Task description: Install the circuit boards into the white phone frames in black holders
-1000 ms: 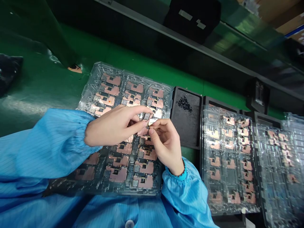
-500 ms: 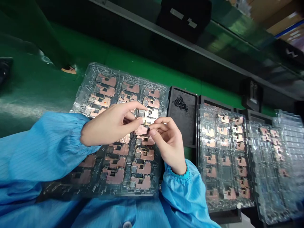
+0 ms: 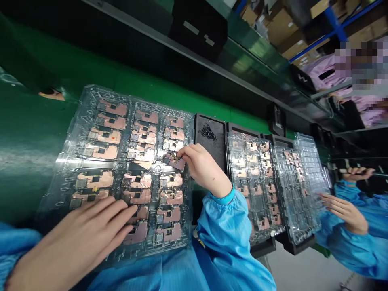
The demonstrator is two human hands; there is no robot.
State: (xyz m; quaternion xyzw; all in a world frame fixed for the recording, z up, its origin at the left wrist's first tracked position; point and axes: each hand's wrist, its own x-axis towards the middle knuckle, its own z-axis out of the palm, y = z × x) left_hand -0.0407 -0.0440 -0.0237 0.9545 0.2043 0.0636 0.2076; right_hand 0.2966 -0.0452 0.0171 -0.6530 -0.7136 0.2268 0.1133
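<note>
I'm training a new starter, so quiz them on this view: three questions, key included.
1. Which of the wearer's hands is at the skewed board?
2. True or false: small black pieces lie in the dark tray beside the large clear tray.
3. The left hand is over the large clear tray's: A far edge; B near-left part; C far-right corner.

Key: 1. right hand; 2. true; 3. B.
</note>
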